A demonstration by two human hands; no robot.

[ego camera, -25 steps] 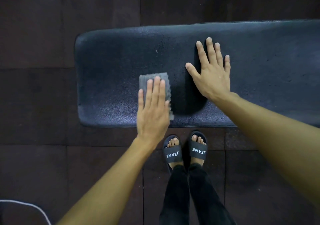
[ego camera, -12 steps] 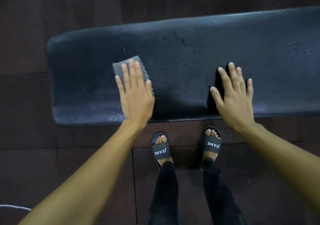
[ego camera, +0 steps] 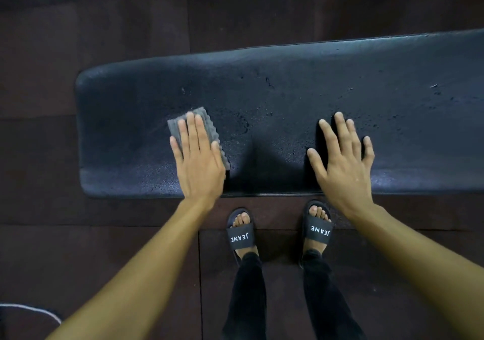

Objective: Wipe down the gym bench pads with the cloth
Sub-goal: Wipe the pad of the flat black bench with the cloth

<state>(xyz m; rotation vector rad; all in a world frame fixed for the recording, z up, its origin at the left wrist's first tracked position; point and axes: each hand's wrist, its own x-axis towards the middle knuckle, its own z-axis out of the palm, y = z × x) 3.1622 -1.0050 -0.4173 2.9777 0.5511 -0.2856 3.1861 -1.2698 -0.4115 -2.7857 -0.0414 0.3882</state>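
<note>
A long black bench pad (ego camera: pixel 288 99) lies across the view, its rounded end at the left, with small wet specks on its middle and right. A folded grey cloth (ego camera: pixel 176 125) with a wavy edge lies on the pad's left part. My left hand (ego camera: pixel 199 161) presses flat on the cloth, fingers together, covering most of it. My right hand (ego camera: pixel 340 161) rests flat on the pad near its front edge, fingers spread, holding nothing.
Dark rubber floor tiles (ego camera: pixel 104 235) surround the bench. My two feet in black slides (ego camera: pixel 242 235) stand just in front of the pad. A white cable (ego camera: pixel 28 309) curves at the bottom left corner.
My right hand has slid from the pad's middle to its front edge and further right. My left hand and the cloth sit nearer the pad's left end. My feet have stepped apart.
</note>
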